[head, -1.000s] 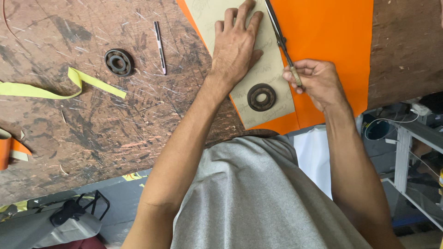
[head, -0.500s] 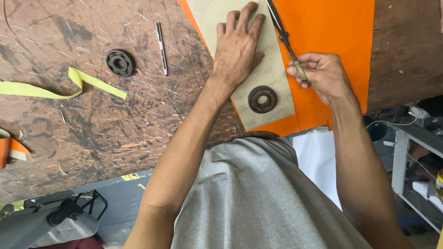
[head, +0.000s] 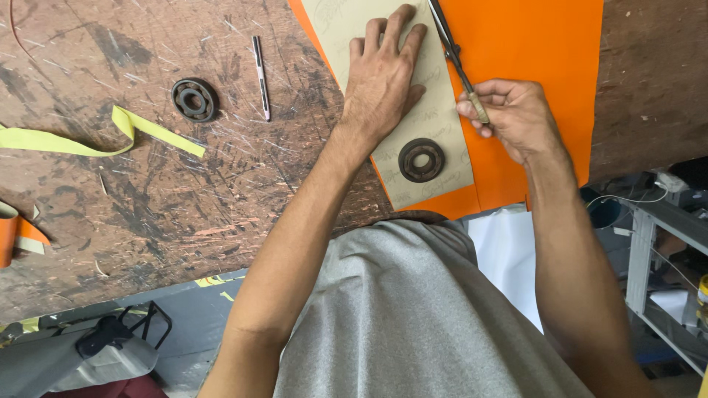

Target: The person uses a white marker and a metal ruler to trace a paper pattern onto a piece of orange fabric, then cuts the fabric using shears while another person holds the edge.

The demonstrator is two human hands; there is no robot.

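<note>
My left hand (head: 383, 74) lies flat, fingers spread, on a beige paper pattern (head: 435, 125) that rests on an orange sheet (head: 531, 51). A dark metal bearing ring (head: 421, 159) sits on the pattern's near end as a weight. My right hand (head: 512, 114) grips the handle of a long thin cutting tool (head: 451, 51), whose blade runs along the pattern's right edge over the orange sheet.
A second bearing ring (head: 195, 99) and a pen (head: 260, 77) lie on the scratched wooden table (head: 147, 191). A yellow-green strip (head: 88, 140) curls at the left, an orange scrap (head: 16, 236) at the left edge. Metal shelving (head: 664, 243) stands at the right.
My right hand has drawn the tool slightly nearer along the pattern's edge. My left hand stays pressed on the pattern.
</note>
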